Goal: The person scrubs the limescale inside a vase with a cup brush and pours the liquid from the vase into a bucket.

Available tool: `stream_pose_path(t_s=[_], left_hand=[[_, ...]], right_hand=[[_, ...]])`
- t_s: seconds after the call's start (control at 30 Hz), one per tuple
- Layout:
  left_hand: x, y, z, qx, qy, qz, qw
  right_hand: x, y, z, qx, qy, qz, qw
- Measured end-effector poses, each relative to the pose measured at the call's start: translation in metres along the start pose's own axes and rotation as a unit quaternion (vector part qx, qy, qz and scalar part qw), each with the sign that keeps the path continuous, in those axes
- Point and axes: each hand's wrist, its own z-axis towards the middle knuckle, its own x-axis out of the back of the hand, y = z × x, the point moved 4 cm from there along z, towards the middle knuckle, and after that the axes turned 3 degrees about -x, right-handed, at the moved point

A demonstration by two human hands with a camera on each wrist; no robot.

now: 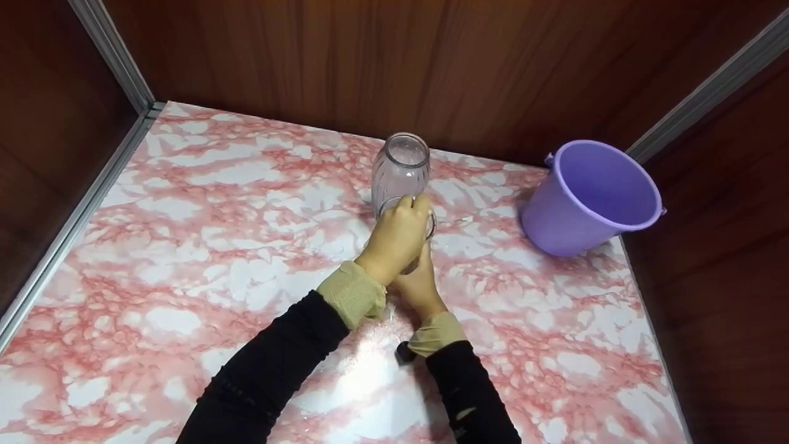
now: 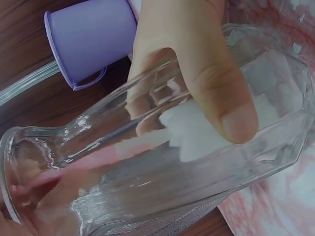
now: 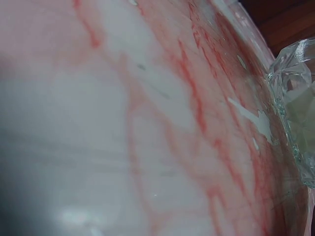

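Observation:
My right hand (image 1: 422, 287) grips a clear faceted glass jar (image 2: 147, 191), its thumb lying across the glass and its fingers behind. The jar is tilted in the air, and its base (image 3: 295, 118) shows at the edge of the right wrist view. Inside is a sponge brush with a white head (image 2: 192, 132) and a pink handle (image 2: 93, 160). At the jar's mouth my left hand (image 1: 397, 237) holds the handle end; its fingers are partly hidden. Just beyond the hands a second glass jar (image 1: 400, 176) stands upright.
To the right a purple bucket (image 1: 585, 197) stands on the red-and-white marbled surface (image 1: 216, 277). Brown wood panels (image 1: 345, 68) with metal edging enclose the back and sides. Small wet patches (image 3: 251, 115) show on the surface.

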Motion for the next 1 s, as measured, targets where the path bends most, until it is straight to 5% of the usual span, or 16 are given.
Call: stream_pose_path(t_s=[0.3,0.7,1.0], left_hand=[[-0.003,-0.001,0.002,0.008,-0.01,-0.013,0.9998],[-0.004,0.002,0.0,0.008,0.023,-0.015,0.9996],[-0.004,0.003,-0.002,-0.004,0.006,-0.014,0.9999]], right_hand=[[0.0,-0.008,-0.003,-0.039,0.012,-0.027,0.999],[-0.002,-0.013,-0.002,0.008,0.015,-0.082,0.997],[-0.002,-0.014,-0.001,0.011,0.022,-0.089,0.996]])
